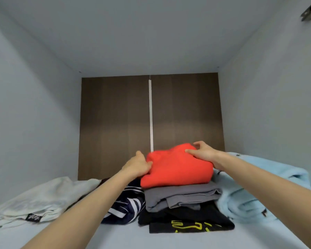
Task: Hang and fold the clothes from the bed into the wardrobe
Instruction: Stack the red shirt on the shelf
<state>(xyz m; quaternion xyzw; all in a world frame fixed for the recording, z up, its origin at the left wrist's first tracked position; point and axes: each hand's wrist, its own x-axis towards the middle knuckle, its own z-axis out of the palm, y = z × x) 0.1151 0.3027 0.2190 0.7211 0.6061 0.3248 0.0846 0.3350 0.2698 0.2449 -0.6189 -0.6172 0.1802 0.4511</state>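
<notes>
Both hands are setting the folded red garment (176, 169) on top of the stack, midway between the side edges of the wardrobe shelf (115, 237). The left hand (137, 165) is pinching the garment's left edge, fingers (147, 164) tucked under the fold and thumb on top. The right hand (203, 152) is gripping the far right corner, fingers curling over the back. Below, the grey garment (180, 196) and the black garment (185, 220) are lying folded. The hands should probably be lowering the bundle flat and lining its front fold up with the grey one. They can then slip out sideways without dragging cloth. The navy striped garment (129, 205) and light blue fleece (250, 191) are crowding either side, so snagging looks possible.
</notes>
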